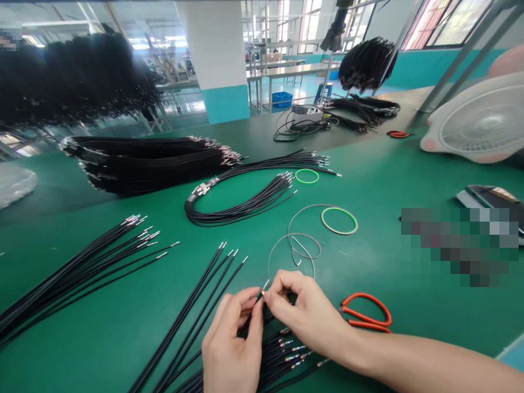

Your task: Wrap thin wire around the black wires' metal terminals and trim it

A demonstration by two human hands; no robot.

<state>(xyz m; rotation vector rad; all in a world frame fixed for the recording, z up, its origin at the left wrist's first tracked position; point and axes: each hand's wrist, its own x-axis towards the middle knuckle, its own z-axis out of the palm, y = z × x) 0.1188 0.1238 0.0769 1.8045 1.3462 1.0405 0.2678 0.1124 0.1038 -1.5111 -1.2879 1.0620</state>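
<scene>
My left hand (231,338) grips a black cable (260,295) just below its tip, thumb and fingers closed round it. My right hand (307,308) pinches at the same cable end, where a small copper-coloured bit shows beside the silvery tip. Its fingers partly hide what lies between them. A thin grey wire (295,236) lies in loose loops just beyond both hands. Under the hands is a bunch of black cables (282,355) with bare metal ends. Left of my left hand, several single cables (192,305) lie side by side. Orange-handled scissors (368,312) rest by my right wrist.
The green table (380,191) carries a cable bundle (73,273) at left, a curved bundle (229,215), a large cable coil (151,164) and two green rings, one a ring (307,176) near the curved bundle. A white fan (487,117) stands at right. More cables hang behind.
</scene>
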